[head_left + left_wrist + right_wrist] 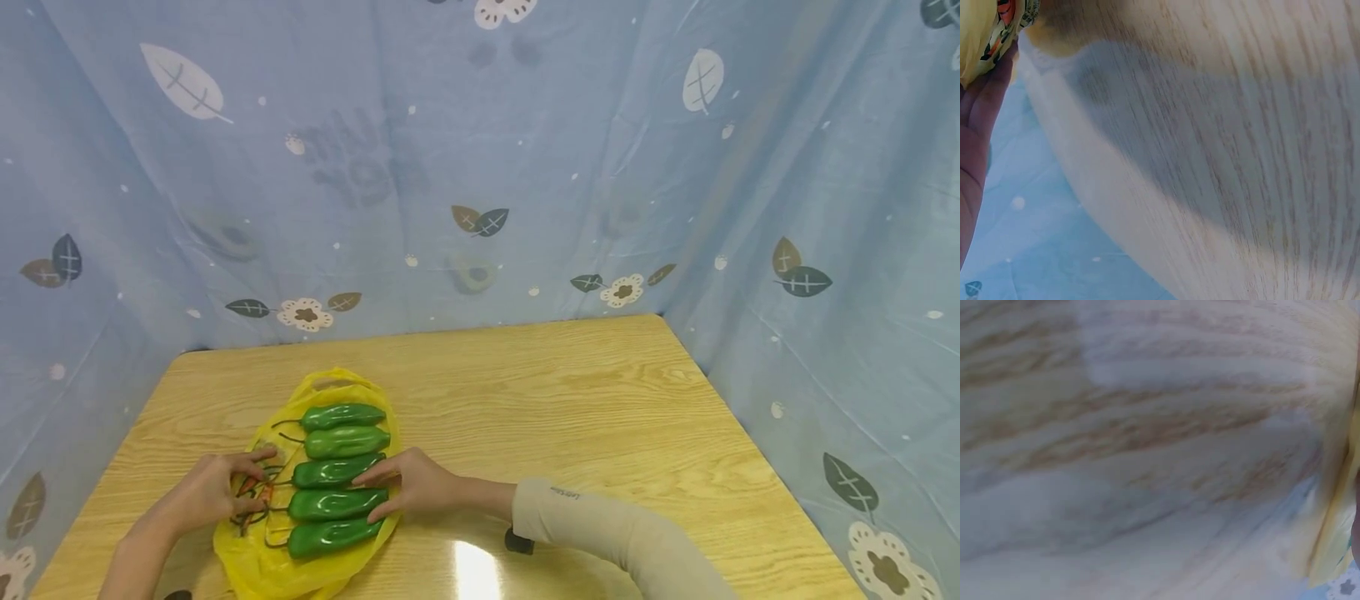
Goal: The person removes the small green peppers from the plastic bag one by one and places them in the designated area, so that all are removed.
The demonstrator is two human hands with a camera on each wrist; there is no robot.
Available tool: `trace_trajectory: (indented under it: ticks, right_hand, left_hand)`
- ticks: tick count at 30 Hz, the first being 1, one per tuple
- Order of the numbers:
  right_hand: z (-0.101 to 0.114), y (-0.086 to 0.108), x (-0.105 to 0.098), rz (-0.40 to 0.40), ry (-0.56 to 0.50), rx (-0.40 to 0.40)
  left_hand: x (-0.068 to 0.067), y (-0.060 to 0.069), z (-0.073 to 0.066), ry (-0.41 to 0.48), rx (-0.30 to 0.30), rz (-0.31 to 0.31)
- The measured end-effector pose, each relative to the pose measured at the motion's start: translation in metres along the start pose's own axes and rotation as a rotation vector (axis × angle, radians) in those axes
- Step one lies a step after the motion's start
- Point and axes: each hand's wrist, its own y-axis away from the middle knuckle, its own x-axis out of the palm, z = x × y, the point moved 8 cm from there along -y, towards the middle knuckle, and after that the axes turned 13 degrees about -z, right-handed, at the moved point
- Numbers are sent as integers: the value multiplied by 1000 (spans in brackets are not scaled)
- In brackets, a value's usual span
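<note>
Several long green peppers lie side by side in a row on a yellow plastic bag, stems toward the left. My left hand is at the stem side, thumb and fingers spread beside a small patch with red and dark markings; what this patch is, I cannot tell. In the left wrist view its straight fingers touch the side of the yellow, patterned bundle. My right hand touches the tips of the lower peppers, thumb and fingers apart. The right wrist view shows only a sliver of it beside yellow plastic.
The bag lies on the left part of a wood-grain table. A blue printed curtain stands behind the table and along both sides. Bright glare falls near the front edge.
</note>
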Motion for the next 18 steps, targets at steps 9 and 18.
trace_trajectory:
  ticks: [9, 18]
  right_hand:
    - [7, -8, 11, 15, 324, -114]
    - [6, -12, 17, 30, 392, -38]
  left_hand:
    - [-2, -2, -1, -44, 11, -10]
    - [-1, -2, 0, -10, -6, 8]
